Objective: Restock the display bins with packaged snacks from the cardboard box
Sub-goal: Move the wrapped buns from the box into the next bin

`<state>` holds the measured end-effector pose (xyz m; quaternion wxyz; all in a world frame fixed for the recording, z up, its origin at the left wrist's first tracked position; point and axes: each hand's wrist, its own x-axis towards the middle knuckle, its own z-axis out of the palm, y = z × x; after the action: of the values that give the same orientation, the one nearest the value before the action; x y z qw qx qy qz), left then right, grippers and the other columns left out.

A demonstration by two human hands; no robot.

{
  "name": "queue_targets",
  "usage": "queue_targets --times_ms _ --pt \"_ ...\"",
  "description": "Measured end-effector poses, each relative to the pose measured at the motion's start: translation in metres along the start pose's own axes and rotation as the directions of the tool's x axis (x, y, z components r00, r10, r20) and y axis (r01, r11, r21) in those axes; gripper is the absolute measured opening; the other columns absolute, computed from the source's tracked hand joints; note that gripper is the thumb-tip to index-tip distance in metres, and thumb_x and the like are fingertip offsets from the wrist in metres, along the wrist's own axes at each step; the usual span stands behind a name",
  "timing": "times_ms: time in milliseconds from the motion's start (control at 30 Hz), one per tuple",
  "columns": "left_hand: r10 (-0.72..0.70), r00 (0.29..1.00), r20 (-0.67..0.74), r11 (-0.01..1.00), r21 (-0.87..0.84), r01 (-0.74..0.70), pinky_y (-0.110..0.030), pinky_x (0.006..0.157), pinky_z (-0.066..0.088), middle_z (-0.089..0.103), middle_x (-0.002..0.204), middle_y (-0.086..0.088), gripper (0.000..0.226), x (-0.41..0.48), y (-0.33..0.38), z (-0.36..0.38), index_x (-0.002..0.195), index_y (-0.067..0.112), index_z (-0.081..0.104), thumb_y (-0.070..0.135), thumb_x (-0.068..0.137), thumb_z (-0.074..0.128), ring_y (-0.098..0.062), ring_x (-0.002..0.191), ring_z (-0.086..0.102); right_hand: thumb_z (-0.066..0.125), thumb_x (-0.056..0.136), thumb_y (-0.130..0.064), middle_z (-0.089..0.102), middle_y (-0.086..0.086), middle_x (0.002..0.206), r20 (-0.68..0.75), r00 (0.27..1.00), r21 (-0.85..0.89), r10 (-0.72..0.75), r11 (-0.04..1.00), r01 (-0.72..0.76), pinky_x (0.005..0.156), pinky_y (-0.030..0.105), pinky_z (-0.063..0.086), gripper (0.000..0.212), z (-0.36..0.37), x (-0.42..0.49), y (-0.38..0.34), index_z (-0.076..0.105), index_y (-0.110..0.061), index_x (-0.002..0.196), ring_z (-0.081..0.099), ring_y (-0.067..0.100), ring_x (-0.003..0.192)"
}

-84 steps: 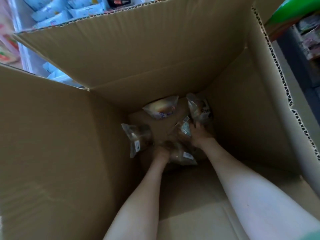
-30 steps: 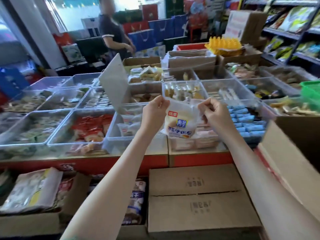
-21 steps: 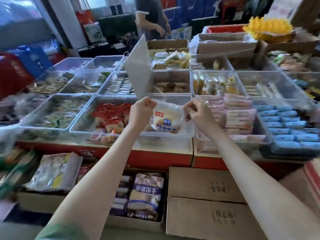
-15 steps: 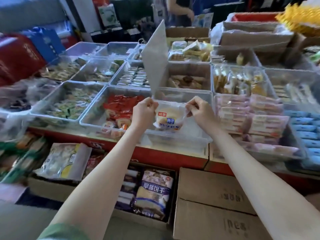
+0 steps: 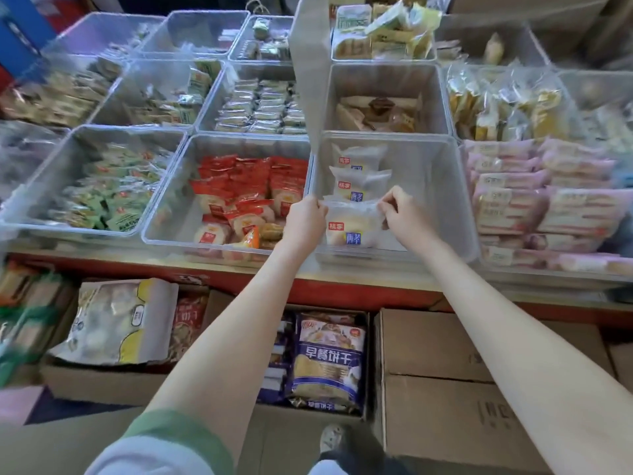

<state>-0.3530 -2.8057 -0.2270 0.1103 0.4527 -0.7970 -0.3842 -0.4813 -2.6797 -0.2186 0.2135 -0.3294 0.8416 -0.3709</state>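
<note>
- Head view, hands: our left hand (image 5: 306,219) pinches the left seam of the snack packet (image 5: 352,228). Our right hand (image 5: 400,214) pinches the right seam. The fingers of both are curled tight onto the wrapper, and neither holds anything else.
- Head view, position: the packet hangs between the hands, low inside the near end of the clear bin (image 5: 431,186). We cannot tell whether its underside touches the bin floor yet.
- Head view, context: two matching packets (image 5: 359,185) lie in a row behind it, along the bin's left side. The rest of this bin looks bare. The source cardboard box is out of frame.
- Risk 1: if one hand lets go before the other, the packet may swing and land askew or label-down, breaking the row.
- Risk 2: the packet sits close to the near wall. If released too high or too near, it could tip against the wall or rim and stand on edge, not flat.
- Risk 3: the left wrist crosses the rim shared with the red-packet bin (image 5: 164,214). A careless withdrawal could catch that rim and jog both bins.
- Risk 4: the contents look soft, like bread. Pressing down to seat the packet could squash it.
- Risk 5: the upright white panel (image 5: 310,80) stands just behind the left corner. Reaching deeper to fill the back rows could knock it.
</note>
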Motion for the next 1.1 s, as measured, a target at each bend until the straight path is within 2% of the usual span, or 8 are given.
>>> queue_targets --times_ms 100,300,367,467,600,700,900,1100 --pt "-0.028 0.998 0.057 0.991 0.133 0.02 -0.039 0.085 0.048 0.063 0.107 -0.025 0.022 0.003 0.001 0.003 0.109 -0.007 0.054 0.004 0.095 0.039 -0.037 0.102 0.058 0.044 0.096 -0.014 0.058 0.007 0.075 0.015 0.999 -0.019 0.047 0.999 -0.047 0.076 0.038 0.048 0.012 0.013 0.005 0.004 0.047 -0.01 0.086 0.062 0.031 0.079" --pt "-0.055 0.992 0.116 0.903 0.429 0.0 -0.04 0.091 0.046 0.054 0.122 -0.025 0.028 0.0 0.002 0.011 0.122 -0.003 0.046 -0.003 0.095 0.037 -0.037 0.114 0.055 0.041 0.098 -0.016 0.056 0.012 0.083 0.071 0.994 -0.142 0.085 0.987 -0.074 0.067 0.032 0.035 0.012 0.026 0.002 0.014 0.041 -0.012 0.087 0.051 0.029 0.079" --pt "-0.072 0.99 0.12 0.877 0.481 0.006 -0.04 0.086 0.046 0.051 0.125 -0.03 0.028 -0.005 0.009 0.013 0.123 -0.003 0.041 -0.003 0.096 0.035 -0.038 0.112 0.055 0.042 0.098 -0.017 0.055 0.011 0.085 0.071 0.994 -0.178 0.082 0.982 -0.068 0.067 0.032 0.032 0.01 0.024 -0.001 0.018 0.042 -0.013 0.089 0.049 0.028 0.08" --pt "-0.007 0.999 0.052 0.901 0.433 -0.016 -0.035 0.082 0.044 0.05 0.127 -0.025 0.03 -0.015 0.015 0.018 0.122 -0.003 0.039 -0.005 0.092 0.039 -0.035 0.11 0.055 0.043 0.097 -0.013 0.059 0.01 0.101 0.046 0.999 -0.183 0.014 0.983 -0.006 0.074 0.029 0.033 0.01 0.016 -0.006 0.023 0.052 -0.01 0.099 0.051 0.026 0.095" --pt "0.178 0.98 -0.094 0.923 0.36 -0.133 -0.033 0.11 0.024 0.033 0.144 -0.017 0.053 -0.039 0.029 0.035 0.137 0.001 0.029 0.003 0.087 0.048 -0.031 0.134 0.03 0.047 0.095 -0.012 0.052 0.01 0.126 -0.012 0.993 -0.202 -0.122 0.972 0.117 0.091 0.03 0.035 0.03 -0.005 -0.026 0.027 0.051 -0.007 0.125 0.046 0.026 0.12" --pt "0.271 0.961 -0.051 0.9 0.366 -0.235 -0.038 0.117 0.014 0.018 0.152 -0.018 0.064 -0.068 0.06 0.055 0.144 0.001 0.019 0.012 0.09 0.05 -0.032 0.142 0.016 0.05 0.095 -0.012 0.05 0.011 0.129 -0.064 0.983 -0.21 -0.171 0.966 0.154 0.097 0.036 0.039 0.033 -0.036 -0.047 0.032 0.049 -0.005 0.127 0.047 0.027 0.121" --pt "0.441 0.888 0.131 0.843 0.28 -0.46 -0.036 0.099 0.035 0.042 0.133 -0.019 0.044 -0.148 0.141 0.107 0.133 -0.002 0.035 0.013 0.093 0.045 -0.035 0.121 0.043 0.052 0.093 -0.014 0.053 0.01 0.124 -0.181 0.972 -0.284 -0.151 0.954 0.096 0.095 0.036 0.042 0.028 -0.127 -0.109 0.074 0.054 -0.009 0.121 0.052 0.026 0.115" --pt "0.557 0.786 0.27 0.725 0.304 -0.618 -0.039 0.089 0.038 0.046 0.127 -0.016 0.037 -0.256 0.222 0.19 0.127 0.004 0.045 0.018 0.094 0.035 -0.035 0.116 0.046 0.052 0.092 -0.014 0.058 0.013 0.118 -0.204 0.968 -0.339 -0.149 0.938 0.073 0.094 0.034 0.039 0.022 -0.229 -0.204 0.148 0.059 -0.006 0.112 0.053 0.027 0.112"
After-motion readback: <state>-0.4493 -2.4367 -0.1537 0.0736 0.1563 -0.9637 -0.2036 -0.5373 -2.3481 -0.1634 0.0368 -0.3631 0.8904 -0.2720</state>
